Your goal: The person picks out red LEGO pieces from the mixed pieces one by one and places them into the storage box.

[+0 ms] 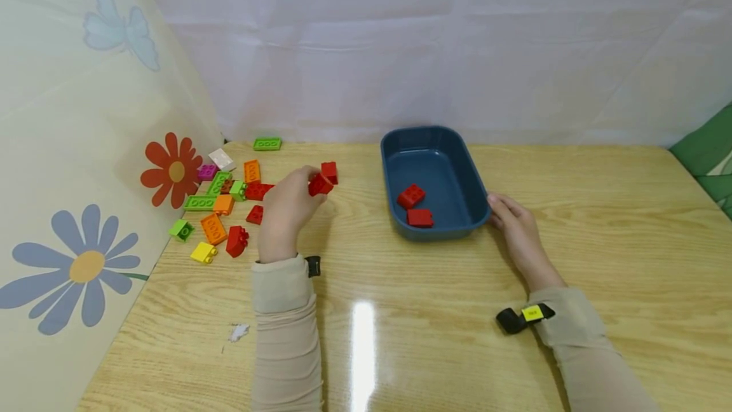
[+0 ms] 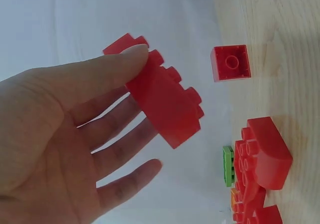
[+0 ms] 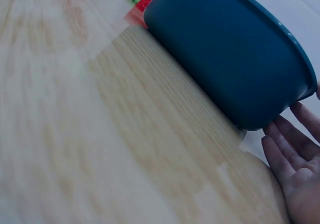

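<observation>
On the wooden tabletop (image 1: 423, 316), near its back edge, right fingers (image 3: 297, 139) hold a bin (image 3: 225, 49); left fingers (image 2: 115, 67) pinch a red brick (image 2: 167, 102) (weak grip could drop it)

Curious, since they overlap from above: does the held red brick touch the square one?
Apart: the left wrist view shows a gap between held brick and square brick.
</observation>
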Tool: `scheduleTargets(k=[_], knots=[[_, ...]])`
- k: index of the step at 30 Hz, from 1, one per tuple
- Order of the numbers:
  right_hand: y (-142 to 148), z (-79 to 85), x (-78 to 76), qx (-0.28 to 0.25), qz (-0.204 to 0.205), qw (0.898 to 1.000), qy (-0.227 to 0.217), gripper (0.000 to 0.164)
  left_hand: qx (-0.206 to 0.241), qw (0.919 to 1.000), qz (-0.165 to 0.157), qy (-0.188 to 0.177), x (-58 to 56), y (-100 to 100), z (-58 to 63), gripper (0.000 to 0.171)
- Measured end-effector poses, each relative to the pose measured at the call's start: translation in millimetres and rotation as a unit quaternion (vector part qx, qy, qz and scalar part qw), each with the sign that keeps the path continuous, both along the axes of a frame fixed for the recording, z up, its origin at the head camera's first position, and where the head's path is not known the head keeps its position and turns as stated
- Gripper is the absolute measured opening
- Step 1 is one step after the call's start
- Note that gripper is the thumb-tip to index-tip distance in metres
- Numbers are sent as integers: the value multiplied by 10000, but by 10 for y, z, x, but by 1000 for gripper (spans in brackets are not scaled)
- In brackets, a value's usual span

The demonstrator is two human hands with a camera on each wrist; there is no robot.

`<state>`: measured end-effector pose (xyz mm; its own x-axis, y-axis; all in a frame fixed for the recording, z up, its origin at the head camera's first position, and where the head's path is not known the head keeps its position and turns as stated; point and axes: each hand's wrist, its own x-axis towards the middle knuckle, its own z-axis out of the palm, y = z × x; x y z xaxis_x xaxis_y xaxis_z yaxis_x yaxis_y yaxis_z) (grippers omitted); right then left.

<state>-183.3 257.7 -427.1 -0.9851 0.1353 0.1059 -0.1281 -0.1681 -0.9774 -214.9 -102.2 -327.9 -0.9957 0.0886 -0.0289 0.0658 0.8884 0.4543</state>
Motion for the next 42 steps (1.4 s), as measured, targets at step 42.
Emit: scheduleTargets(k=[42], knots=[[-8, 14, 7, -178, 93, 9998, 43, 15, 688, 9756, -983, 1838, 43, 726, 76, 46]])
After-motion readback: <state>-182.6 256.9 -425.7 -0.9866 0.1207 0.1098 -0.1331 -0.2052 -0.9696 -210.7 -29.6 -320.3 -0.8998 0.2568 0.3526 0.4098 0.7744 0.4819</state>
